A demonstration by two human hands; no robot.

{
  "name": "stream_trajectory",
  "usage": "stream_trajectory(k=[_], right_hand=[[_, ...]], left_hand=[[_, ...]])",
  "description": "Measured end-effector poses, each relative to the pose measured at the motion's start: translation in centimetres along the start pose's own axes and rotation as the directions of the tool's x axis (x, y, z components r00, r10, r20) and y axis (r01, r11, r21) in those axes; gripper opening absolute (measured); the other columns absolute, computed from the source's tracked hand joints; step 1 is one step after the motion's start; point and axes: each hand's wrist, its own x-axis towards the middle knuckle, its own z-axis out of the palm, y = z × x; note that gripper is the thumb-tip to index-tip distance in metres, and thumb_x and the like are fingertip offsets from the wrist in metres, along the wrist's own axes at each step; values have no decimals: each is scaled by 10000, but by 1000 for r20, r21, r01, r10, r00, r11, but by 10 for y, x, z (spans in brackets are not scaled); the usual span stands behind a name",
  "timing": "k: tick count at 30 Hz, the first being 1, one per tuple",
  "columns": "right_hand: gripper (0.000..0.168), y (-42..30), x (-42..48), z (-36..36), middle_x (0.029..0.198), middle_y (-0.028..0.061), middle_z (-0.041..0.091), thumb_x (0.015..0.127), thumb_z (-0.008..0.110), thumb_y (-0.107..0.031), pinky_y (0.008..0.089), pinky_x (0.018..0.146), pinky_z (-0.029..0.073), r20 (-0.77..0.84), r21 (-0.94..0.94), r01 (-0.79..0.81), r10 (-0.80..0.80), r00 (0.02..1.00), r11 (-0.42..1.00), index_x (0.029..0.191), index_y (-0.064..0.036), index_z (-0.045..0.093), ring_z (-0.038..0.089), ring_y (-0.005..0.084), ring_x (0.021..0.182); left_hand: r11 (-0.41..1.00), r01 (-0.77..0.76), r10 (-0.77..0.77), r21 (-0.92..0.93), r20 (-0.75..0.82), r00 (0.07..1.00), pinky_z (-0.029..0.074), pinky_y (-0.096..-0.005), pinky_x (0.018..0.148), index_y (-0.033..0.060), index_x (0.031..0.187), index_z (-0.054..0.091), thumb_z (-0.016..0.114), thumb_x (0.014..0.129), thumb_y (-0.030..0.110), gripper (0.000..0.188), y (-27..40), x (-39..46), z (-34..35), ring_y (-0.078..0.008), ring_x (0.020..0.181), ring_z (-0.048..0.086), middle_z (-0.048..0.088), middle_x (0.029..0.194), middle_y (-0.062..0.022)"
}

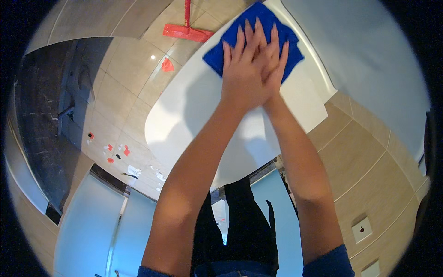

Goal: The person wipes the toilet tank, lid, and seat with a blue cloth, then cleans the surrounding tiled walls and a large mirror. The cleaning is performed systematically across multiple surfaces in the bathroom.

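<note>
Both palms lie flat on a blue cloth (254, 15), spread over the far part of a smooth white countertop (173, 117) with a rounded left end. My left hand (242, 76) overlaps my right hand (275, 74) where the two cross. The fingers of each are straight and spread over the cloth, not curled round it. Where the hands overlap, the fingers are slightly blurred and partly hidden. Shadows of my arms fall across the white surface.
A red broom head with its pole (187, 32) rests on the tiled floor at left. Red scraps (126, 150) and white scraps (134, 170) litter the tiles. Frosted glass doors (90, 221) stand lower left. At right are a tiled wall (360, 162) and wall plate (362, 230).
</note>
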Motion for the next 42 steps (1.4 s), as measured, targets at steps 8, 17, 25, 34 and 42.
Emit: stream_trajectory(k=[8, 17, 25, 34, 42], right_hand=[[590, 54, -74, 50, 1503, 65, 141, 914, 275, -519, 508, 1080, 86, -191, 825, 340, 343, 920, -452, 1433, -247, 210, 137, 282, 1371], [655, 50, -205, 27, 1488, 27, 204, 854, 371, -590, 548, 1069, 111, -298, -132, 348, 372, 879, -928, 1407, -264, 243, 144, 252, 1369], [517, 45, -62, 25, 1456, 64, 272, 911, 373, -414, 522, 1065, 55, 48, -472, 74, 58, 997, -879, 1369, -174, 363, 190, 310, 1344], [529, 162, -152, 35, 1487, -4, 213, 879, 428, -372, 525, 1061, 128, -113, -323, 505, 562, 819, -801, 1386, -255, 331, 164, 246, 1366], [624, 104, -285, 24, 1448, 51, 279, 830, 475, -542, 568, 1010, 195, -226, -331, 164, 246, 942, -929, 1367, -244, 365, 271, 321, 1291]], left_hand=[[968, 213, -200, 136, -105, 974, 94, -633, 1027, 230, 1343, 424, 511, 856, 394, 521, -23, -100, -13, -408, 1345, 161, 189, 1485, -125], [818, 485, -575, 309, 457, 678, 169, -631, 989, 214, 1332, 452, 517, 861, 413, 516, 51, -225, 0, -440, 1314, 228, 242, 1464, -138], [978, 136, -158, 159, 138, 978, 91, -635, 1032, 246, 1333, 437, 534, 829, 392, 534, -8, -58, -39, -387, 1352, 169, 231, 1470, -118], [809, 522, -542, 270, -1, 841, 92, -609, 1034, 121, 1427, 237, 477, 887, 281, 612, -15, -220, -113, -413, 1368, 71, 75, 1492, -207], [874, 412, -478, 257, 308, 822, -24, -700, 981, 204, 1359, 407, 531, 843, 372, 556, 63, -294, -62, -384, 1370, 101, 100, 1501, -153]])
